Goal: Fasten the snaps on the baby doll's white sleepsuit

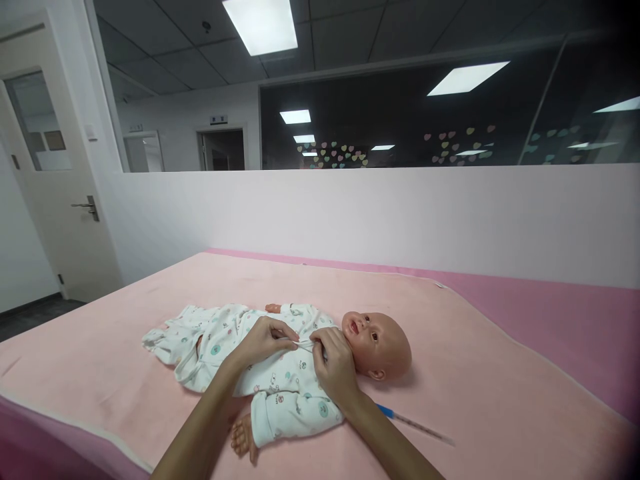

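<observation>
A baby doll (383,343) lies on its back, its bald head to the right and its legs to the left. It wears a white patterned romper (285,373) with small coloured prints. My left hand (265,340) pinches a white edge of the romper at the chest. Close by, nearer the doll's chin, my right hand (334,363) has its fingers closed on the same white edge. A short stretch of the fabric runs between both hands. Whether it is a tie or a placket, I cannot tell. One doll hand (243,437) shows at the near sleeve's end.
A slim stick with a blue end (385,411), perhaps a thermometer or pen, lies partly behind my right forearm. A peach sheet (150,313) covers the pink surface (550,320). Behind stands a white half wall (400,220) with glass above; a door (55,173) is at left.
</observation>
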`<state>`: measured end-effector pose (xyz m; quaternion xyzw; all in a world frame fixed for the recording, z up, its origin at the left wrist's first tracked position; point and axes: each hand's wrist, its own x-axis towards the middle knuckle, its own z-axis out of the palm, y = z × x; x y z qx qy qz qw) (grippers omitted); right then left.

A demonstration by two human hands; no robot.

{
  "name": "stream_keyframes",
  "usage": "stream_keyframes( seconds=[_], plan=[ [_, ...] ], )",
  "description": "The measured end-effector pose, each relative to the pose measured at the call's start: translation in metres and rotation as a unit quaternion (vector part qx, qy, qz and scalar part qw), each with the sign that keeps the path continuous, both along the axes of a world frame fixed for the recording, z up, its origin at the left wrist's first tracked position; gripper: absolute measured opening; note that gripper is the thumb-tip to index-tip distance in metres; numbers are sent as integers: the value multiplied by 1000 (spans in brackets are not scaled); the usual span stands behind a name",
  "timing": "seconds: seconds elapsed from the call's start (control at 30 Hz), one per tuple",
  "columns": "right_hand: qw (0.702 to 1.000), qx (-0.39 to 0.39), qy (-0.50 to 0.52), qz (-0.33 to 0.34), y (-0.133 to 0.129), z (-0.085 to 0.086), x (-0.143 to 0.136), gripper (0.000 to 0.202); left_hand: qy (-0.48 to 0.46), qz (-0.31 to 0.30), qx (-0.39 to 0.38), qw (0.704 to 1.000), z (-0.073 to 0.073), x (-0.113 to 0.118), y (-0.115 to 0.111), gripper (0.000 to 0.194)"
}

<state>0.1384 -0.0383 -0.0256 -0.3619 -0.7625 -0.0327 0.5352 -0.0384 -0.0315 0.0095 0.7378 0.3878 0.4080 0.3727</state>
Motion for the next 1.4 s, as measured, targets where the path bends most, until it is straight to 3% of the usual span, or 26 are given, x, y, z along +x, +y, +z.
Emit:
stream_keyframes(
  seconds=[0.6,1.07,1.4],
  plan=[
    [1000,0,1,2,1,-1,0,17,63,5,25,998,-1,-1,0,29],
    [1000,-7,-2,8,0,1,0,16,65,2,19,998,0,-2,-1,24],
    [996,91,3,8,-1,-3,1,13,44,-35,-3,998,1,-4,1,28]
  ],
)
